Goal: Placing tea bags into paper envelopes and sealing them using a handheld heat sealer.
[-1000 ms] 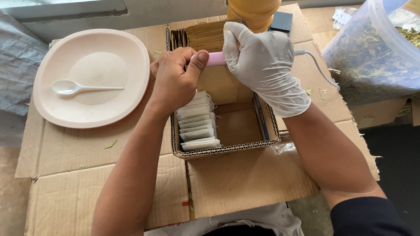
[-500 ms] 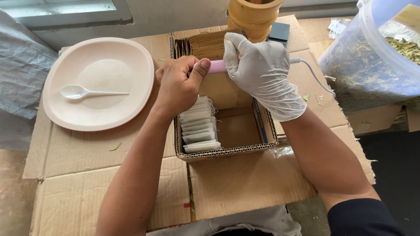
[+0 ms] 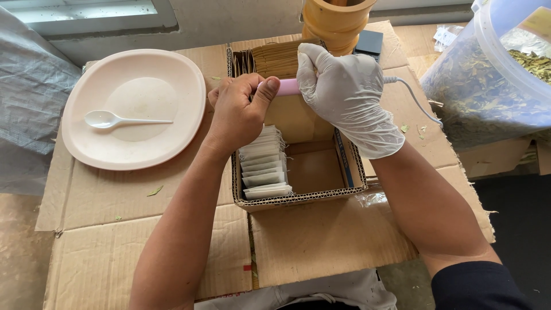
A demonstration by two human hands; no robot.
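Corrugated brown cardboard sheets (image 3: 321,241) are lying flattened nearest the viewer, covering the desk. Just beyond them, a small open cardboard box (image 3: 298,198) is sitting with a row of white paper sachets (image 3: 261,166) standing on edge along its left side; its right half is showing bare cardboard. Above the box, the bare left hand (image 3: 238,112) is clenching its grip around the left end of a slim pink plastic tool (image 3: 285,87), thumb pressing on top. The right hand (image 3: 347,95), wearing a white disposable glove, is grasping the tool's right end, where a grey cord (image 3: 416,97) is trailing away. Behind the hands, tan paper envelopes (image 3: 278,57) are standing packed in the box's far part. To the left, a pale pink plate (image 3: 172,74) is carrying a white plastic spoon (image 3: 123,120). Farther right, a clear plastic tub of dried green leaves (image 3: 488,80) is standing. Farthest back, an orange ribbed vessel (image 3: 336,20) is rising.
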